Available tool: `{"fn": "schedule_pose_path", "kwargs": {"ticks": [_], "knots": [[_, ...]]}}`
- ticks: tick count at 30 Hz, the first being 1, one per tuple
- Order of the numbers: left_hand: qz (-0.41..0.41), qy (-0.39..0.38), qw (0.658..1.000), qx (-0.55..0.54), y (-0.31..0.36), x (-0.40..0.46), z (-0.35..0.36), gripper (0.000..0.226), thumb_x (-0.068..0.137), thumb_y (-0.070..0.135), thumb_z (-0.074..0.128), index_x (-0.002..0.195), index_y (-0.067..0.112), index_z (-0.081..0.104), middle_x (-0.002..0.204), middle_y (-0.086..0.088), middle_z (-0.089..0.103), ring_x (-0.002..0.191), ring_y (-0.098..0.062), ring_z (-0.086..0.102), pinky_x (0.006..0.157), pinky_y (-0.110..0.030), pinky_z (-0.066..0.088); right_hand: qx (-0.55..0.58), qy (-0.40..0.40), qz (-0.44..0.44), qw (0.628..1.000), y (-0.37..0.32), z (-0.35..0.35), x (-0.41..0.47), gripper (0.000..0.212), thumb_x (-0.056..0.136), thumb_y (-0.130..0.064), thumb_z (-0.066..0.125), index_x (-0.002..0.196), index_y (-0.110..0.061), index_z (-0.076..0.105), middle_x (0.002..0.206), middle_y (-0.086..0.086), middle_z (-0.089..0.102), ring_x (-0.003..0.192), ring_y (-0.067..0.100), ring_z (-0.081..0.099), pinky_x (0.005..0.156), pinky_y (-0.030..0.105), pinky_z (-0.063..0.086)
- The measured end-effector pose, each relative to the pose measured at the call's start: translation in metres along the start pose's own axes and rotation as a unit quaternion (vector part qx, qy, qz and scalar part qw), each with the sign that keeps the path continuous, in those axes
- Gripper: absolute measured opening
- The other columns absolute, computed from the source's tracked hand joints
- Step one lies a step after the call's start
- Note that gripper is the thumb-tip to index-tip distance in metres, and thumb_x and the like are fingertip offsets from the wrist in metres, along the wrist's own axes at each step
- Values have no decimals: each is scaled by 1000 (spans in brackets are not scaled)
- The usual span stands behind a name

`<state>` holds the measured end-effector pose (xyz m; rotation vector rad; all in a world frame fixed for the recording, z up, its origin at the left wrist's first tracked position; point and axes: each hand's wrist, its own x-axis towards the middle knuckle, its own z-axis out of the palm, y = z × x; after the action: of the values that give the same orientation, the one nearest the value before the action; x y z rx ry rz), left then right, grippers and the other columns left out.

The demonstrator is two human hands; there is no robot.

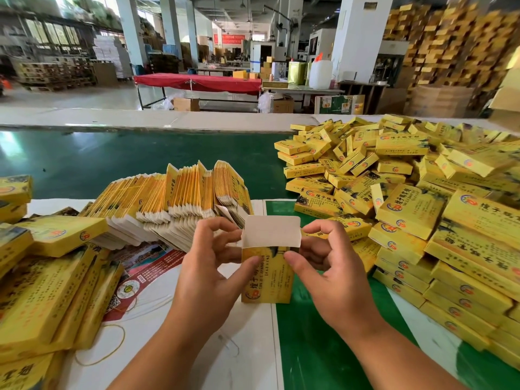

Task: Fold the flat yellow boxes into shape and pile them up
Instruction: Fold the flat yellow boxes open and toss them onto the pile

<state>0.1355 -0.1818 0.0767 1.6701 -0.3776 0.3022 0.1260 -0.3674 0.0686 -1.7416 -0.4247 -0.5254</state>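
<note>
I hold one yellow box (267, 280) upright over the table, its white top flap (271, 230) standing open. My left hand (209, 266) grips its left side, thumb on the front face. My right hand (329, 268) grips the right side, thumb on the front and fingers behind the flap. A row of flat yellow boxes (174, 201) stands on edge just beyond my hands. A big pile of folded yellow boxes (416, 209) covers the right side.
More yellow boxes (47, 280) lie stacked at the left. A printed leaflet (140, 268) and rubber bands (112, 344) lie on the white table top. A green belt (126, 156) runs behind. Farther off stand a red-covered table (197, 81) and stacked cartons.
</note>
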Motion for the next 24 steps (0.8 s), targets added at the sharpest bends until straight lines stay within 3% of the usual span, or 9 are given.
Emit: {"fn": "schedule_pose_path", "kwargs": {"ticks": [4,8,13,17,21,24], "knots": [[32,-14,999,24,-2,0,-1,31,75,28,68,97,42,52,99,7,69,93,-15,67,62,-18,57,-29,6,-13,999,-1,1,0,27,85,-32,66,107,-35,50,106,-19,72,94,6,70,76,17,56],[52,-14,997,47,-4,0,-1,32,78,24,68,101,43,55,97,16,65,93,-15,66,63,-17,56,-29,9,-25,999,1,2,-1,28,89,-28,67,111,-35,51,109,-16,72,96,8,70,78,21,57],[80,-30,990,110,-6,1,-2,18,83,33,62,100,39,57,90,13,65,92,-15,64,63,-17,56,-70,7,-25,997,4,0,0,31,88,-27,66,118,-32,58,104,-12,72,96,8,69,78,22,58],[90,-23,990,110,-4,1,0,13,84,39,60,96,34,58,83,12,64,86,-15,64,59,-18,55,-109,-23,-27,993,3,-1,1,19,91,-29,62,108,-37,63,94,-16,69,90,7,67,69,18,55],[105,-4,986,127,-3,3,1,5,89,34,60,85,34,57,79,14,62,83,-13,62,57,-13,51,-129,-24,-40,990,1,0,4,8,92,-30,61,96,-24,65,82,-14,62,81,11,62,60,21,53],[126,7,979,161,-1,4,1,7,86,29,59,81,34,57,81,10,62,82,-11,60,59,-9,47,-150,-26,-64,986,-1,1,6,14,92,-28,58,88,-16,64,81,-8,59,79,13,59,61,28,51]]}}
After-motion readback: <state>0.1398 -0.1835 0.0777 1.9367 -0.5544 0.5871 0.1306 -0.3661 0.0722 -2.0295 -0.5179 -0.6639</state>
